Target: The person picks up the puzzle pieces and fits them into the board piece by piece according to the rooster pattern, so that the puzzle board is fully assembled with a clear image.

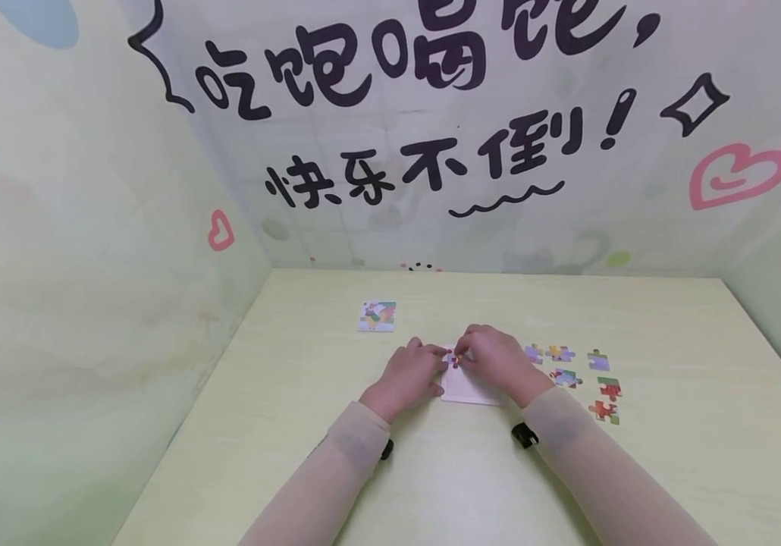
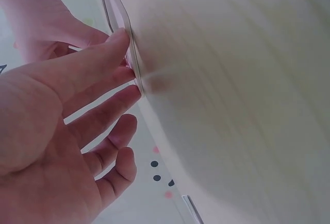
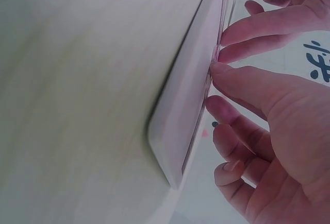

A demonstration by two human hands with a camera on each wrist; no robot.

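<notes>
A shallow white puzzle tray (image 1: 471, 389) lies on the table between both hands. At its upper left sits a small colourful jigsaw piece (image 1: 455, 362), which my right hand (image 1: 497, 358) pinches between thumb and forefinger. From the left, my left hand (image 1: 409, 376) rests against the tray's side. Its thumb (image 2: 119, 37) touches the edge in the left wrist view, and its extended fingers reach to the tray's upper left, close to the piece. In the right wrist view the tray (image 3: 180, 116) appears edge-on, so the piece is mostly hidden there.
Several loose jigsaw pieces (image 1: 559, 353) are scattered right of the tray, some partly behind the right forearm. Farther back on the left lies a square picture card (image 1: 377, 315) showing a chicken. A printed wall (image 1: 363, 235) closes off the table's (image 1: 308, 349) far edge.
</notes>
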